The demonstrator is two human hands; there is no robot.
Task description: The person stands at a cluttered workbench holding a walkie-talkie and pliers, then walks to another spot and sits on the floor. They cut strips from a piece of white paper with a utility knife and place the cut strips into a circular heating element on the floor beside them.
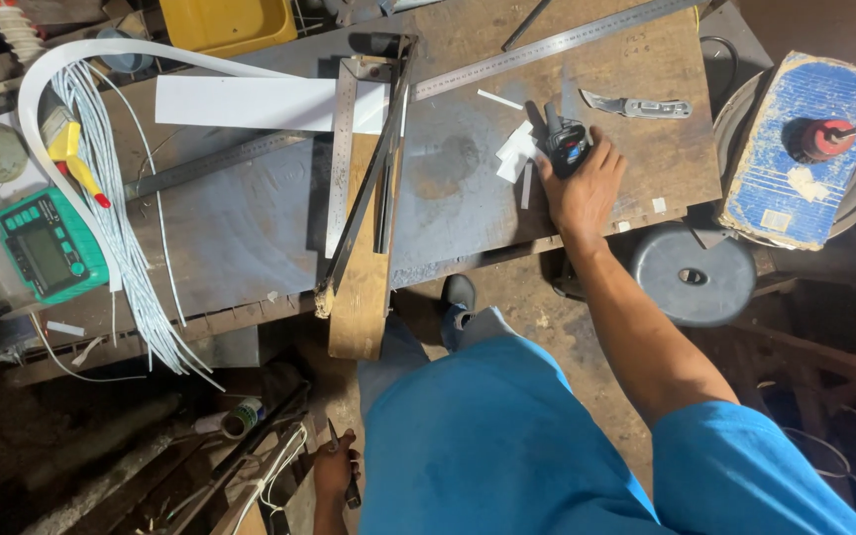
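Head view, right of centre: I log a small black device (567, 145) on the brown board (468, 188), the right hand (582, 188) resting over it, fingers curled on it. White scraps (515, 154) touch its left; folding knife (638, 106) above right. Lower centre: left hand (334, 471), fingers closed around a thin dark tool (349, 487).

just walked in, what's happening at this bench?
A person in blue stands at a worn metal-topped bench. Their right hand rests on a small dark tool beside white offcuts. Their left hand hangs low by the floor, gripping a thin dark tool. On the bench lie a steel square, a long ruler, a folding knife, white cables and a green meter.
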